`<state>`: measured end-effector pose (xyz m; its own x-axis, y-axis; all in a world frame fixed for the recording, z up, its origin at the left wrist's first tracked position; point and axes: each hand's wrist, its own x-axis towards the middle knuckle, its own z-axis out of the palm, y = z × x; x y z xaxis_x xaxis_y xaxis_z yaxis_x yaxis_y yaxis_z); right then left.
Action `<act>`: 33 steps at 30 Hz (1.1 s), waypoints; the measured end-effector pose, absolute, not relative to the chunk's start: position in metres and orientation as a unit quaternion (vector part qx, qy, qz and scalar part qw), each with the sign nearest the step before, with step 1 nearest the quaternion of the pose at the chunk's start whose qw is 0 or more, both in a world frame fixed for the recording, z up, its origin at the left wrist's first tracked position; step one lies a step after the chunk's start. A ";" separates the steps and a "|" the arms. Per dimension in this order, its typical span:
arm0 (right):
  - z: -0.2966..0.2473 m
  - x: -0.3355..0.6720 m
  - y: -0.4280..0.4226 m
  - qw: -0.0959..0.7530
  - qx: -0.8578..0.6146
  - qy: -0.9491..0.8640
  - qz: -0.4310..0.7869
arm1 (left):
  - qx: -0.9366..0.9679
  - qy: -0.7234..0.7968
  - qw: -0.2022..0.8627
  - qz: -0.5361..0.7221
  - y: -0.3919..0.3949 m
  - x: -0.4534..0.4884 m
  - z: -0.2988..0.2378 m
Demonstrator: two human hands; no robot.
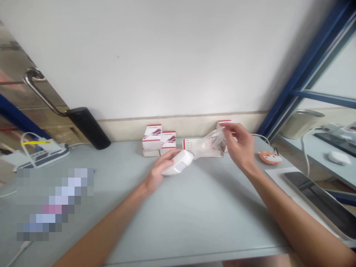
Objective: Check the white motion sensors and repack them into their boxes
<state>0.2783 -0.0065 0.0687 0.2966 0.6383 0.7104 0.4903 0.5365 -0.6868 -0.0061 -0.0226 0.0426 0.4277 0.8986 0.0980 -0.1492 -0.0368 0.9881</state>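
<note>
My left hand is wrapped round a white plastic device that looks like a motion sensor, held tilted above the table. Just right of it a clear plastic bag stretches up to my right hand. The fingers of that hand are pinched on the bag's upper end. Whether the bag still touches the device is hard to tell. Behind the bag lie white and red small boxes, partly covered by it and by my right hand. More such boxes are stacked to the left.
The grey table meets a white wall. A black cylinder and a power strip stand at left, near a blurred-out object. On the right are an orange and white case, a dark-faced slab and a blue frame.
</note>
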 end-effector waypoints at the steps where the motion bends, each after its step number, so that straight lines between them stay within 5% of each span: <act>1: 0.069 0.279 -0.006 0.653 -0.482 -0.582 0.051 | 0.586 0.320 0.613 0.423 -0.022 -0.007 0.042; 18: 0.068 0.277 -0.009 0.622 -0.505 -0.598 0.001 | 0.506 0.307 0.692 0.413 -0.021 -0.012 0.039; 33: 0.072 0.270 -0.016 0.612 -0.477 -0.631 0.013 | 0.599 0.311 0.620 0.401 -0.026 -0.006 0.041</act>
